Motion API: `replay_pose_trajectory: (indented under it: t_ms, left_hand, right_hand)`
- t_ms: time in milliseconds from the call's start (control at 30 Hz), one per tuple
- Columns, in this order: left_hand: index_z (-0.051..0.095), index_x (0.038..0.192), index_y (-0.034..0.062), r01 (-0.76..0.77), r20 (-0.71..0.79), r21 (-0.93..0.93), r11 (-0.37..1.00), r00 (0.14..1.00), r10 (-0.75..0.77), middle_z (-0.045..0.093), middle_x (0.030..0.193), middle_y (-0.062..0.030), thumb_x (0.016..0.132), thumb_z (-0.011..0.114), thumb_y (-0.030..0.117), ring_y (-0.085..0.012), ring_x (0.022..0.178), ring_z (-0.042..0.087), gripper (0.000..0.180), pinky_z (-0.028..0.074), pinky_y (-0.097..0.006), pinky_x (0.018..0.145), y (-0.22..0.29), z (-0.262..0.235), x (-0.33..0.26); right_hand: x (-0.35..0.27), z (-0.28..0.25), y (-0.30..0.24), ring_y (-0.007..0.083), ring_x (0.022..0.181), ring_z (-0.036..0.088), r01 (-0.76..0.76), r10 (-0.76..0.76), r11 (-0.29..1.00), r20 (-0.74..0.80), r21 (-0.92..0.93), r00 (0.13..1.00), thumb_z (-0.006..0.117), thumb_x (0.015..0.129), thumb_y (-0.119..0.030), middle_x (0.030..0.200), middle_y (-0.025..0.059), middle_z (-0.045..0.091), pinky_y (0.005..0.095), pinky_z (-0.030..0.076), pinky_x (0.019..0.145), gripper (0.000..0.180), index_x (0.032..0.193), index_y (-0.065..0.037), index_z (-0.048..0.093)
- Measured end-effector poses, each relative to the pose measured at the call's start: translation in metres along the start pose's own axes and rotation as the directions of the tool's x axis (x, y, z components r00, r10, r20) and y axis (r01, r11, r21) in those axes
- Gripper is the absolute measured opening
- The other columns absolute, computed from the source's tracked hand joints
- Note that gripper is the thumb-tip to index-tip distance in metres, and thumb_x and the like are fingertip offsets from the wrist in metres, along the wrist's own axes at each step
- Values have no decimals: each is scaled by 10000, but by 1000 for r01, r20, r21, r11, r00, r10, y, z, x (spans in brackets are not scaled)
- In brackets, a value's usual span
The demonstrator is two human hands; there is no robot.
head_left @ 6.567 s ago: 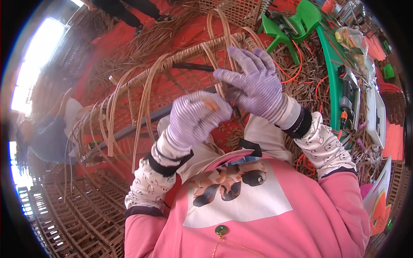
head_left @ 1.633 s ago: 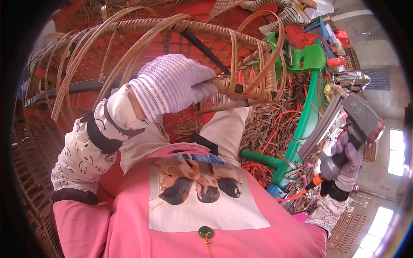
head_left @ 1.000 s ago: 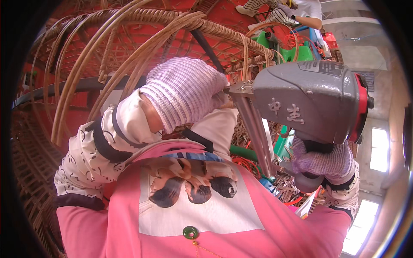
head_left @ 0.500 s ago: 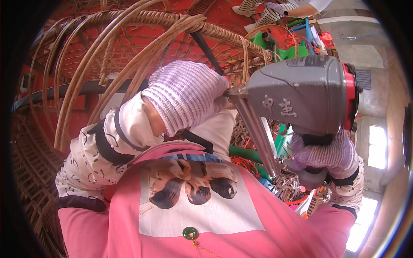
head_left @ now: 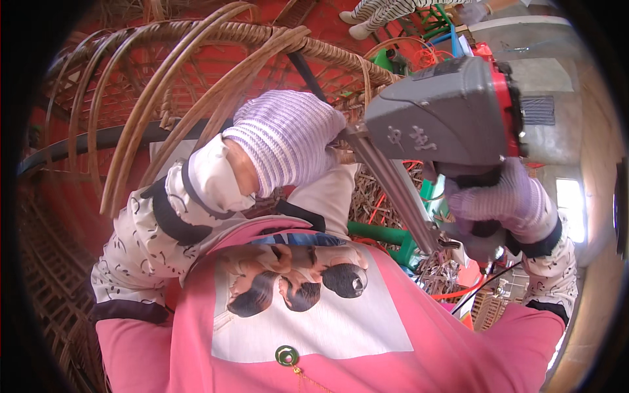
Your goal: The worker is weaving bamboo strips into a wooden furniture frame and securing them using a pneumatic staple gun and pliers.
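Observation:
In my right hand (head_left: 501, 202), gloved in purple and white stripes, is a grey pneumatic nail gun (head_left: 436, 114) with a red and black cap. The fingers wrap round its dark handle, and a metal magazine (head_left: 400, 187) slants down from the nose. My left hand (head_left: 285, 141), in a matching glove, is closed right beside the gun's nose, at the rim of a large woven rattan frame (head_left: 216, 33). Its fingertips are turned away, so what they grip is hidden. Long bent rattan strands (head_left: 147, 108) arch behind my left wrist.
A dark curved bar (head_left: 105, 139) crosses the frame at left. Below the gun lie a green tube (head_left: 377, 232), a heap of rattan scraps (head_left: 436, 285) and a thin black hose (head_left: 488, 280). At the top stands another person in striped trousers (head_left: 386, 12).
The nail gun has shifted up and slightly left, tilting as my right hand rises with it. My left hand stays nearly in place. The other person's legs have moved.

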State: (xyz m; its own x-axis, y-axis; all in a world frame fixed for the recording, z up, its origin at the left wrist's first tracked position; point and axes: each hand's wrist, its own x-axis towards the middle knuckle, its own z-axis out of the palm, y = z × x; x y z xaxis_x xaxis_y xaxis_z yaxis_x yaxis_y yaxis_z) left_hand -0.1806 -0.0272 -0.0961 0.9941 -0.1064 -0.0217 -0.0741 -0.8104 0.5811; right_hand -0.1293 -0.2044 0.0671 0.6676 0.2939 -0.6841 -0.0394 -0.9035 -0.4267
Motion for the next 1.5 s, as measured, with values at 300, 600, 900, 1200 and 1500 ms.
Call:
replay_pose_trajectory:
  t_ms: [300,600,900,1200,1500]
  left_hand:
    - [631,902,72,-58,-168,35,998,984,63,631,766,-140,727,636,281,-312,735,613,272,480,-377,672,14,-20,23]
    - [600,927,82,-106,-149,114,988,981,123,621,743,-155,776,615,321,-334,716,602,283,462,-412,614,2,-66,44]
    - [602,958,10,-179,-128,33,983,975,182,599,692,-172,820,592,259,-305,617,602,284,452,-335,548,-9,-60,50]
    - [586,877,5,257,105,-349,901,966,-235,531,582,-14,915,470,305,-34,416,400,325,289,-195,378,-17,-64,55]
    - [572,948,25,301,97,-392,869,953,-286,549,614,-21,925,455,315,-30,389,399,313,281,-174,354,-17,-60,52]
  right_hand:
    - [-3,-23,68,138,512,554,348,-340,830,-98,435,935,720,672,-120,686,68,576,258,453,510,449,1044,44,529]
    - [54,-65,195,143,485,531,496,-106,661,-584,563,805,642,716,-126,669,70,552,267,446,498,310,954,3,491]
    - [163,-104,315,367,1008,554,-483,480,842,-739,239,472,645,657,-230,1038,245,579,383,453,851,567,1131,27,470]
    - [100,-127,378,348,980,562,41,376,913,-878,405,298,504,782,-484,1045,203,592,364,419,887,508,1063,-72,598]
    - [50,-37,452,273,969,554,-549,368,819,-886,166,282,543,801,-221,969,92,602,354,424,866,163,868,-131,662]
